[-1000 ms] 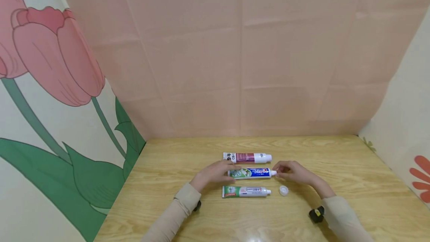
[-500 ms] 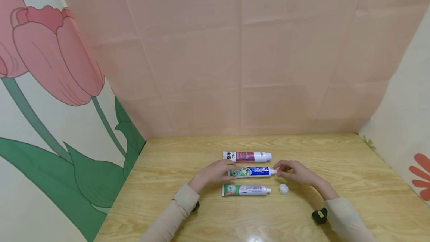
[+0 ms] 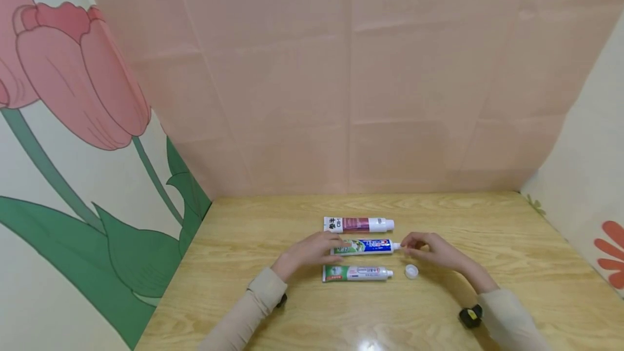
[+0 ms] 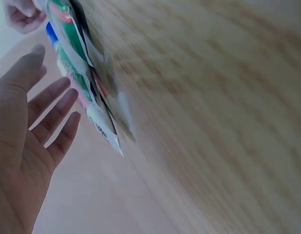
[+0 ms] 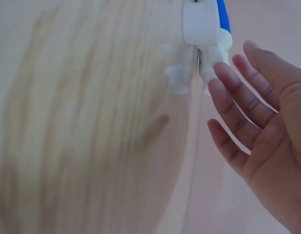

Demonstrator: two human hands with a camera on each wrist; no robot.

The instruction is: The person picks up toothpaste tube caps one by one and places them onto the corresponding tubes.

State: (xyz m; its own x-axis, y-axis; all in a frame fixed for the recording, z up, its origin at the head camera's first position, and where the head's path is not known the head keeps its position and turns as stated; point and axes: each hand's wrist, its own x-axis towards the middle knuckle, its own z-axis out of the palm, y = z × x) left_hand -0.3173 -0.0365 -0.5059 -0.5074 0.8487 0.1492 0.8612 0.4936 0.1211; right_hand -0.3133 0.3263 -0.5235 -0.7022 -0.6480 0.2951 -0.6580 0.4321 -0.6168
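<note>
Three toothpaste tubes lie in parallel on the wooden table, nozzle ends to the right. My left hand [image 3: 312, 249] is at the crimped end of the blue and green middle tube [image 3: 372, 246], its fingers spread and overlapping that end in the head view. The left wrist view shows this hand [image 4: 33, 117] with relaxed, parted fingers and nothing in its grasp. Just right of the middle tube's white tip, my right hand [image 3: 431, 248] hovers with fingertips close to it. Loosely bent, separated fingers show on the right hand [image 5: 267, 112] in the right wrist view.
Behind lies the maroon and white tube [image 3: 358, 225]; in front, the green and white tube [image 3: 358, 273]. A round white cap [image 3: 411, 271] sits right of the front tube. A pink cloth [image 3: 292, 96] hangs behind the table [image 3: 273, 324].
My right hand has shifted slightly right, away from the middle tube's tip. The left hand stays at the tube's crimped end. The head view has tilted down a little.
</note>
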